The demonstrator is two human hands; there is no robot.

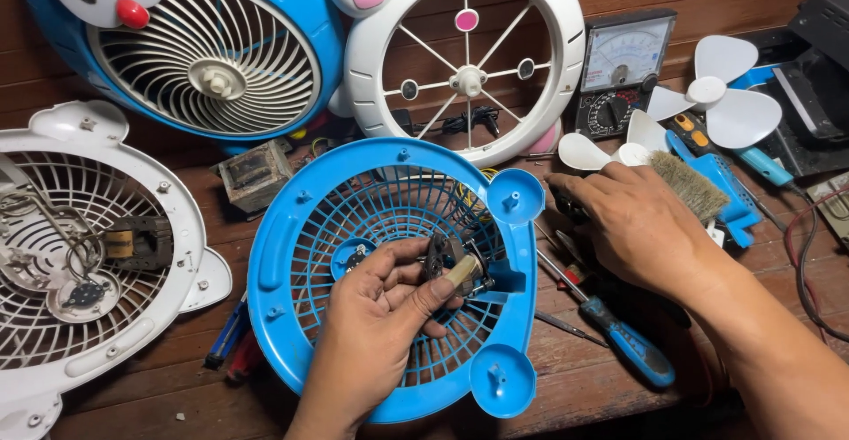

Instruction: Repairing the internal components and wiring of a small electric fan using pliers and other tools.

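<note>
Screwdrivers (610, 321) and brush (690, 183) crowd right bench.

Centre: fan guard (292, 254) on the workbench (584, 378), small motor (455, 267) over it.
Left: second guard (168, 192).
Behind: meter (623, 68).
Right: screwdriver (619, 338), brush (694, 183).

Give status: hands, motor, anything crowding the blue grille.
Left hand grips small fan motor over blue rear grille. Right hand rests among tools beside brush. Blue-handled screwdriver lies against the grille's right rim.
</note>
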